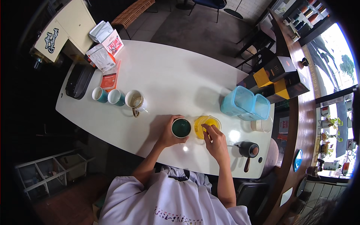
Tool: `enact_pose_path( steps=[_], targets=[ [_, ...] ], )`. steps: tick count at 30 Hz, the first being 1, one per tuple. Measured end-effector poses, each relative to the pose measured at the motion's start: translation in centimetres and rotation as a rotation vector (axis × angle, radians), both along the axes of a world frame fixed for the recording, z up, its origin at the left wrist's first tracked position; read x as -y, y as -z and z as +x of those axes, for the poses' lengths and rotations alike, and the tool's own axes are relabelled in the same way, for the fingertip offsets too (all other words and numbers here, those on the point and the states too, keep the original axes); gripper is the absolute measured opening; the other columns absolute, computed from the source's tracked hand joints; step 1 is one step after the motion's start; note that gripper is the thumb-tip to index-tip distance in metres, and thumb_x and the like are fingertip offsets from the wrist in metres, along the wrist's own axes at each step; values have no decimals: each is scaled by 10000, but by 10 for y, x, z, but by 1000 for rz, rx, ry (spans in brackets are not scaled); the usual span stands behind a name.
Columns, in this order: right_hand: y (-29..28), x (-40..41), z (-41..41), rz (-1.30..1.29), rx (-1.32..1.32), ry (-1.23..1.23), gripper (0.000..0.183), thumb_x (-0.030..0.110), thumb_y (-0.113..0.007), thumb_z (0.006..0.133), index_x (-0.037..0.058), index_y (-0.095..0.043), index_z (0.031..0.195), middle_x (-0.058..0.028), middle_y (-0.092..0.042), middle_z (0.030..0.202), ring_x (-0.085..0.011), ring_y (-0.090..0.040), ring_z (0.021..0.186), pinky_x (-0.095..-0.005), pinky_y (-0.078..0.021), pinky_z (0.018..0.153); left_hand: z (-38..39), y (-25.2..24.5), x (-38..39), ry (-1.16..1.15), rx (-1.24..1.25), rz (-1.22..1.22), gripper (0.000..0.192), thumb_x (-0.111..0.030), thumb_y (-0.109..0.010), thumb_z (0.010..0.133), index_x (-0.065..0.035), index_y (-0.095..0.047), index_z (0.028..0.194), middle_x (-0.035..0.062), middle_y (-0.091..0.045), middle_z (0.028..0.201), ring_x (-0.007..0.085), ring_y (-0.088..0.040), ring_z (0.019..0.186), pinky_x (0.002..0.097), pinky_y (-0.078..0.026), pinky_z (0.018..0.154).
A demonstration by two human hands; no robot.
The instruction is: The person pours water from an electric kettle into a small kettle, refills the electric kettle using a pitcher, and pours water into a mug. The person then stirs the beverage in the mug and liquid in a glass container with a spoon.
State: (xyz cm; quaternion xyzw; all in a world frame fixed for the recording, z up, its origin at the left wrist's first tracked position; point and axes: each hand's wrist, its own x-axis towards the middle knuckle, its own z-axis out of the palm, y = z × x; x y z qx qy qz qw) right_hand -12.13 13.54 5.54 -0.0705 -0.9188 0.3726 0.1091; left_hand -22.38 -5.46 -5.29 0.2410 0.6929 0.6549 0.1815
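Observation:
On the white table, my left hand (pixel 168 134) is closed around a cup (pixel 181 128) with a green inside and a pale rim. To its right is a clear glass vessel (pixel 215 120) holding yellow liquid. My right hand (pixel 215 140) is over the near side of that vessel, thumb and fingertips close together; whether something thin is between them cannot be told. Farther right lies a dark pot (pixel 248 149) with a wooden handle. A larger mug (pixel 135 99) with a brown handle and two teal cups (pixel 99 94) with pale insides stand to the left.
Light blue plastic containers (pixel 242 101) and a glass cup (pixel 262 124) stand at the right, before dark and yellow boxes (pixel 277 70). Foil pouches (pixel 101 57), a red packet (pixel 109 81) and a black device (pixel 80 80) are at the left. The table edge curves close to my body.

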Motion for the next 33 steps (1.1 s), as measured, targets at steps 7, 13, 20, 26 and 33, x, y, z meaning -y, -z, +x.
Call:
enact_pose_path(
  steps=[7, 13, 20, 26, 33],
  targets=[
    [-6, -1, -6, 33, 66, -60, 198, 29, -671, 877, 31, -676, 1075, -163, -650, 897, -398, -654, 784, -457, -530, 680, -7, 4, 1, 15, -127, -27, 831, -250, -932, 601, -36, -503, 1279, 139, -619, 1180, 248, -641, 1090, 369, -514, 958],
    [-18, -13, 0, -20, -65, 156, 72, 17, -686, 892, -18, -662, 951, -171, -686, 862, -375, -661, 727, -404, -503, 640, -6, 1, 0, 17, -103, -8, 826, -268, -923, 593, -25, -507, 1263, 147, -622, 1185, 258, -642, 1080, 370, -514, 955],
    [-36, -26, 23, 208, -343, 218, 78, -38, -727, 845, -17, -677, 901, -77, -668, 731, -144, -573, 559, -257, -438, 553, -3, 4, -1, -10, -105, 10, 838, -289, -926, 588, -18, -510, 1263, 144, -638, 1159, 243, -652, 1057, 364, -520, 945],
    [-51, -12, 35, 225, -554, 419, 56, -48, -699, 847, -18, -680, 891, -70, -682, 703, -128, -607, 526, -250, -433, 514, -3, 4, -3, -25, -111, 24, 822, -302, -923, 599, -23, -520, 1258, 128, -653, 1122, 231, -663, 1023, 361, -532, 918],
    [-26, 35, 22, 109, -534, 265, 177, -80, -714, 767, 1, -642, 906, -81, -679, 724, -158, -607, 522, -277, -464, 503, 0, 3, -3, 7, -64, 20, 787, -201, -915, 643, -41, -499, 1292, 83, -619, 1170, 162, -625, 1084, 343, -517, 953]
  ],
)
